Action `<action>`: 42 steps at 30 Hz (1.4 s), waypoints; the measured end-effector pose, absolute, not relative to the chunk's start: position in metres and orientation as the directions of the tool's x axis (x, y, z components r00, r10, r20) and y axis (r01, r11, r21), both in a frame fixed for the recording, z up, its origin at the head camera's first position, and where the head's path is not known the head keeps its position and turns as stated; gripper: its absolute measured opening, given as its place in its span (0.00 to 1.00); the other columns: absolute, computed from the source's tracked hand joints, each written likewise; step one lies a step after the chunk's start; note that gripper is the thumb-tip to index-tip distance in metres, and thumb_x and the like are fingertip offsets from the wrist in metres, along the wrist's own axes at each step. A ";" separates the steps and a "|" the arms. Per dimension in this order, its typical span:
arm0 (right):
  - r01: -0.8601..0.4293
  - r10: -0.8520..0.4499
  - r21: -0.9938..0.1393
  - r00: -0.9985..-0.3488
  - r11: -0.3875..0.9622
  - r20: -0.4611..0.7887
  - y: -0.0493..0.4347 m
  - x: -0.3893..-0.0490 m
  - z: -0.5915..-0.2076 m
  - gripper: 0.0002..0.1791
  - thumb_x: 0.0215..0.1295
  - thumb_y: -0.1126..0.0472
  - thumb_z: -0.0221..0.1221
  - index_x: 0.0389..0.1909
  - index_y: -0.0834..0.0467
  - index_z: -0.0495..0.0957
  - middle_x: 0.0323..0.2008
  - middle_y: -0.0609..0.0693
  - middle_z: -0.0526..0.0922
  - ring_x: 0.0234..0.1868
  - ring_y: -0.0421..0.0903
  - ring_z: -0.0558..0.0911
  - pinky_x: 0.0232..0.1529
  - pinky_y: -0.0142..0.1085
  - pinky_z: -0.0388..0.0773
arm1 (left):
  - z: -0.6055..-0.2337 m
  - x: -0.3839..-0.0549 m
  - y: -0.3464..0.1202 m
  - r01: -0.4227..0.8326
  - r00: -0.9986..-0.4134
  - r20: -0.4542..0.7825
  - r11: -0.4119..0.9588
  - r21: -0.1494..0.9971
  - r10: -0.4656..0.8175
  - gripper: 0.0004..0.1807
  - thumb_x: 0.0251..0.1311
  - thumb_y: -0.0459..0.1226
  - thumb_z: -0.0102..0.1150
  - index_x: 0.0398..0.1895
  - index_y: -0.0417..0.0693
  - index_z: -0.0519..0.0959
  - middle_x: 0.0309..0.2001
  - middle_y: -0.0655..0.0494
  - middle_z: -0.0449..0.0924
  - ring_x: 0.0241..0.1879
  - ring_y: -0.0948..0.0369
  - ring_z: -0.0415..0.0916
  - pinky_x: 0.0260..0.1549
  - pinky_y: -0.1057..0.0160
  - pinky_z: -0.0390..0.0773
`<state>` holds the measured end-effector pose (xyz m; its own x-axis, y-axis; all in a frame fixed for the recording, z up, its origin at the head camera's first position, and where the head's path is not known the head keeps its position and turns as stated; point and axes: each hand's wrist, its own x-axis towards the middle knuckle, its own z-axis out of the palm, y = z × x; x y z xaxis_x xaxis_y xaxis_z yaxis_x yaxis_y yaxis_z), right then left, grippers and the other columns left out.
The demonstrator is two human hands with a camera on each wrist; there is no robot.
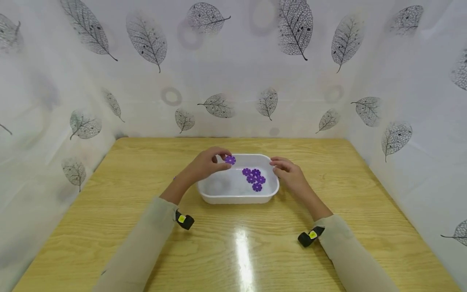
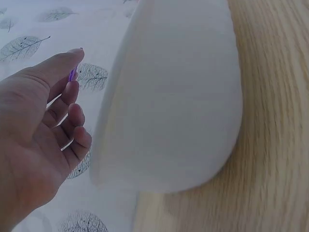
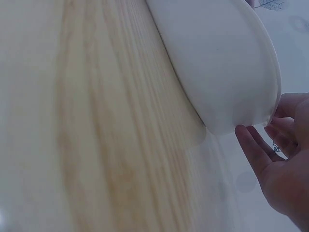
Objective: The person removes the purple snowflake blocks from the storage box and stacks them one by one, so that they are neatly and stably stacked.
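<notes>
Disc in L pinch at tub's far rim; slip = main risk

My L hand (image 1: 211,164) has one purple notched disc (image 1: 230,160) btw thumb & fingertips, other fingers loosely curled. In the L wrist view it's edge-on, so not much of it is in my grip. From the head view it sits up by the far rim, L of the middle; can't tell if it's fully over the inside or partly over the edge.

My R hand (image 1: 292,175) is at the R end of the white tub (image 1: 237,200), fingertips on rim & outer wall. Can't tell if that's a real grip or just a touch.

What could go wrong, imo: thin disc + tiny contact = it could twist out of my fingertips. If it slips near the rim, it might catch the edge & drop behind the tub instead of in. Bumping the rim w/ my L knuckles could nudge the tub, esp. if R hand is only resting there; the table (image 1: 277,251) looks smooth, so it'd prob slide.

Container check: tub has 5 purple discs (image 1: 251,179) bunched in its R half, close together, some maybe overlapping; L half of the floor looks bare. A disc dropped onto the bunch could land stacked or tilted. There's also a small purplish bit (image 1: 174,178) peeking out by my L wrist, outside the tub, mostly hidden; can't tell what.
</notes>
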<state>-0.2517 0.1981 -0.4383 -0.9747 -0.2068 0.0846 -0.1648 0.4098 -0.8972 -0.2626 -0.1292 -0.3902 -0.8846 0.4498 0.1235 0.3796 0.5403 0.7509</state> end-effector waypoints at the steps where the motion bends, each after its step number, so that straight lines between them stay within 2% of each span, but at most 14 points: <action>1: -0.166 -0.208 -0.896 -0.974 0.411 0.086 0.198 -0.252 -0.438 0.18 0.76 0.54 0.55 0.60 0.58 0.79 0.70 0.49 0.71 0.68 0.54 0.72 0.69 0.50 0.70 | -0.391 -0.261 -0.132 0.377 -0.887 0.126 0.540 0.753 0.443 0.21 0.65 0.46 0.66 0.59 0.52 0.79 0.48 0.54 0.79 0.41 0.56 0.73 0.41 0.58 0.77; 5: -0.173 -0.209 -0.892 -0.974 0.417 0.091 0.198 -0.250 -0.437 0.19 0.76 0.55 0.54 0.60 0.59 0.79 0.70 0.50 0.71 0.68 0.54 0.72 0.69 0.51 0.70 | -0.393 -0.253 -0.147 0.357 -0.902 0.130 0.545 0.759 0.411 0.21 0.65 0.47 0.66 0.58 0.54 0.80 0.48 0.55 0.79 0.41 0.56 0.73 0.41 0.58 0.76; 16: -0.170 -0.201 -0.886 -0.975 0.431 0.089 0.198 -0.252 -0.438 0.18 0.76 0.55 0.54 0.59 0.58 0.79 0.70 0.48 0.71 0.68 0.53 0.72 0.69 0.49 0.70 | -0.391 -0.238 -0.202 0.272 -0.952 0.122 0.590 0.761 0.282 0.24 0.65 0.49 0.65 0.62 0.52 0.77 0.52 0.51 0.78 0.38 0.55 0.70 0.32 0.60 0.74; 31: -0.153 -0.217 -0.900 -0.974 0.408 0.067 0.195 -0.253 -0.437 0.19 0.76 0.58 0.54 0.62 0.63 0.77 0.72 0.52 0.69 0.68 0.55 0.70 0.70 0.51 0.68 | -0.412 -0.230 -0.263 0.136 -0.985 0.027 0.679 0.721 0.169 0.32 0.67 0.57 0.59 0.68 0.50 0.72 0.57 0.49 0.76 0.42 0.53 0.69 0.33 0.58 0.75; 42: -0.145 -0.226 -0.896 -0.973 0.420 0.052 0.185 -0.231 -0.404 0.19 0.76 0.64 0.52 0.61 0.69 0.75 0.72 0.59 0.68 0.67 0.58 0.71 0.69 0.52 0.69 | -0.423 -0.230 -0.273 0.129 -0.982 -0.012 0.718 0.684 0.187 0.28 0.69 0.52 0.60 0.65 0.46 0.74 0.56 0.44 0.76 0.43 0.53 0.72 0.35 0.60 0.75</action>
